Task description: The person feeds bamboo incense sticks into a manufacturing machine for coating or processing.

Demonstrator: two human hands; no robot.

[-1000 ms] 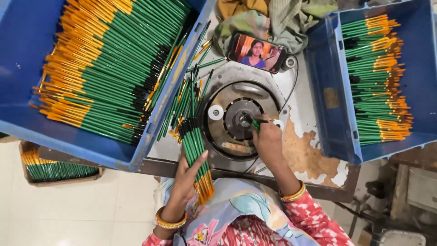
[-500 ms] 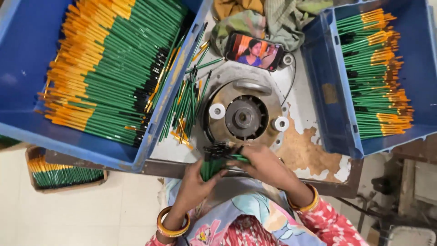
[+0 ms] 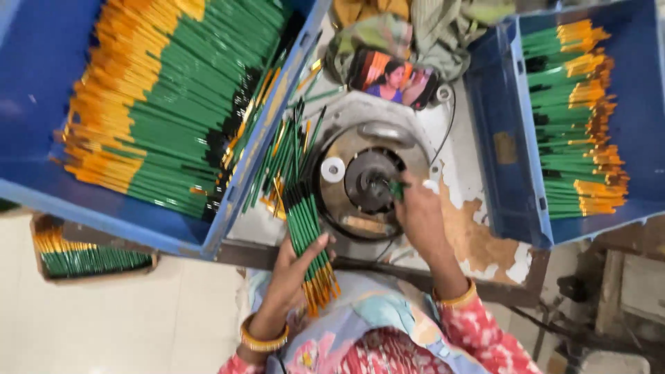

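My left hand [image 3: 294, 266] grips a bundle of green pencils with orange ends [image 3: 309, 242], held upright just left of a round metal machine [image 3: 370, 176]. My right hand [image 3: 419, 215] pinches a single green pencil [image 3: 396, 188] and presses its end against the machine's dark centre hub. A white roller [image 3: 333, 170] sits on the machine's left side. More loose green pencils [image 3: 280, 156] lie on the bench between the machine and the left crate.
A big blue crate [image 3: 41, 125] at left holds several stacked green pencils. Another blue crate [image 3: 506, 145] at right holds more. A phone with a lit screen [image 3: 391, 77] leans on crumpled cloth [image 3: 415, 24] behind the machine. A small box of pencils [image 3: 83, 256] sits lower left.
Both hands were together at the bench's near edge around the bundle. Now my right hand has gone up to the machine's hub with one pencil, and my left holds the bundle upright.
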